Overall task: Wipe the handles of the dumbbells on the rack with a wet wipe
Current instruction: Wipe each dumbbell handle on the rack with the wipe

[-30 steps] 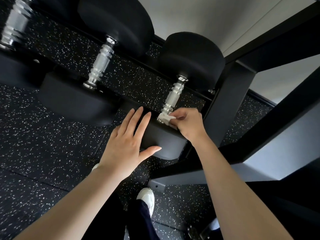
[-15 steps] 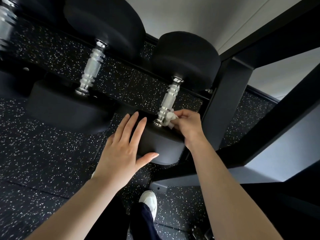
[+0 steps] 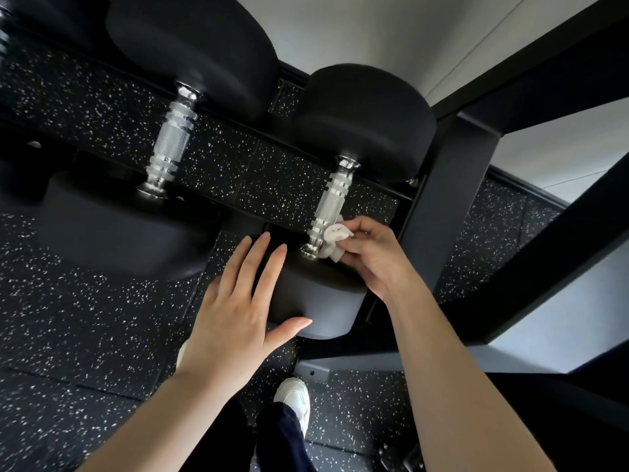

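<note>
Two black dumbbells lie on the rack. The right dumbbell has a chrome knurled handle. My right hand pinches a crumpled white wet wipe against the near end of that handle. With straight fingers, my left hand rests flat on the near head of the same dumbbell. The left dumbbell with its chrome handle lies untouched.
A black rack upright stands just right of my right hand, with diagonal frame bars beyond. Below lie speckled black rubber flooring, a rack foot, and my white shoe. Another dumbbell handle shows at the top left edge.
My right hand has slid the wipe from over the handle's near end round to its right side. My left hand has stayed flat on the dumbbell head.
</note>
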`<action>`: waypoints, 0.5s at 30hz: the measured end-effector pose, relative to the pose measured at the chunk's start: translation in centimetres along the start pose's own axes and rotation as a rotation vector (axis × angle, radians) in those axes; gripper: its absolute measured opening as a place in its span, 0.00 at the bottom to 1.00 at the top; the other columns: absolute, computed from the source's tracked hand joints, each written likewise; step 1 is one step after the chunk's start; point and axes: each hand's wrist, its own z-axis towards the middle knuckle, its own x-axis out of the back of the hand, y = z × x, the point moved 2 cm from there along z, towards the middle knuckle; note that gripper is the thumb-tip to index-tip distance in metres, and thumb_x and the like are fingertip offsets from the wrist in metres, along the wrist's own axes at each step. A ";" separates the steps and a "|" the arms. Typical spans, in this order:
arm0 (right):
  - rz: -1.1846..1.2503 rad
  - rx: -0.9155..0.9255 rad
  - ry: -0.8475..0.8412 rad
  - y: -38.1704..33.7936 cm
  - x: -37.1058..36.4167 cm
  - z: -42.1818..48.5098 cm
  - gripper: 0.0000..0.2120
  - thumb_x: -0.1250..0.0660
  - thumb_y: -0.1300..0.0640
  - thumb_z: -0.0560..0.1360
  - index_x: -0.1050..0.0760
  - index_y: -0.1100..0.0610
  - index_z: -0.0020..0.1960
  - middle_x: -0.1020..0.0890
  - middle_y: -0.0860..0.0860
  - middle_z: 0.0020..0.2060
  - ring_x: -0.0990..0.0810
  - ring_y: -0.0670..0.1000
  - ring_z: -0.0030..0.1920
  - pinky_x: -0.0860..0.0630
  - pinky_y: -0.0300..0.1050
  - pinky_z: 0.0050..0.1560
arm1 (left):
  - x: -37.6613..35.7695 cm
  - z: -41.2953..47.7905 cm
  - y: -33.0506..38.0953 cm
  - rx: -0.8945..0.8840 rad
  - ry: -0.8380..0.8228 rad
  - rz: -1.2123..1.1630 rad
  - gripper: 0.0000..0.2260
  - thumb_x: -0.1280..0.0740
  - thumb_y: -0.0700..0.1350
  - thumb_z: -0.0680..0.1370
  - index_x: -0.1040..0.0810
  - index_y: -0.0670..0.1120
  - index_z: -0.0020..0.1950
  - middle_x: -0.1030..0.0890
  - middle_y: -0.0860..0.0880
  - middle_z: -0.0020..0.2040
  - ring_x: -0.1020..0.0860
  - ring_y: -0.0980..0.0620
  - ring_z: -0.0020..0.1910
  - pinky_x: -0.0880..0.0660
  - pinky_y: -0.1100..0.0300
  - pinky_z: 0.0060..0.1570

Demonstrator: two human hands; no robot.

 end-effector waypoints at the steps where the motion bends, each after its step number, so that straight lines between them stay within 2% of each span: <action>1: 0.001 -0.003 0.015 0.0 0.0 0.0 0.11 0.37 0.77 0.71 0.26 0.63 0.41 0.18 0.56 0.37 0.17 0.50 0.34 0.18 0.42 0.40 | 0.0 0.0 0.0 0.000 -0.006 0.000 0.38 0.51 0.69 0.76 0.42 0.43 0.76 0.38 0.43 0.76 0.40 0.43 0.75 0.24 0.44 0.56; 5: 0.017 0.005 0.142 0.4 0.1 0.4 0.10 0.35 0.77 0.70 0.25 0.63 0.38 0.19 0.55 0.33 0.18 0.49 0.33 0.19 0.39 0.38 | 0.0 0.1 -0.1 -0.001 -0.016 0.003 0.38 0.54 0.69 0.77 0.42 0.44 0.76 0.37 0.43 0.75 0.39 0.43 0.75 0.23 0.44 0.56; 9: 0.049 0.051 0.272 -0.1 -0.1 1.3 0.12 0.35 0.77 0.69 0.24 0.62 0.37 0.20 0.56 0.36 0.19 0.49 0.34 0.20 0.37 0.35 | -0.1 0.2 -0.1 0.002 -0.015 0.001 0.38 0.55 0.69 0.77 0.42 0.43 0.76 0.37 0.43 0.75 0.39 0.43 0.75 0.23 0.43 0.55; 10: 0.063 0.080 0.308 -0.7 -0.1 1.8 0.12 0.36 0.77 0.69 0.24 0.61 0.37 0.20 0.55 0.37 0.19 0.49 0.36 0.20 0.37 0.36 | -0.1 0.2 0.0 0.001 -0.013 0.002 0.38 0.55 0.69 0.77 0.42 0.43 0.76 0.37 0.43 0.75 0.39 0.43 0.75 0.23 0.43 0.55; 13: 0.133 0.174 0.384 -2.9 -0.4 3.4 0.13 0.36 0.76 0.70 0.25 0.60 0.37 0.20 0.53 0.38 0.20 0.50 0.41 0.20 0.46 0.48 | -0.1 0.2 0.0 -0.004 -0.003 0.008 0.37 0.54 0.69 0.78 0.41 0.42 0.76 0.36 0.42 0.75 0.39 0.43 0.75 0.23 0.44 0.56; 15: 0.231 0.216 0.410 -3.9 -0.7 4.1 0.13 0.36 0.76 0.71 0.25 0.60 0.37 0.21 0.52 0.37 0.21 0.48 0.39 0.21 0.44 0.46 | -0.1 0.2 0.0 -0.004 0.003 0.006 0.37 0.55 0.69 0.78 0.41 0.42 0.76 0.36 0.42 0.75 0.38 0.42 0.74 0.24 0.44 0.57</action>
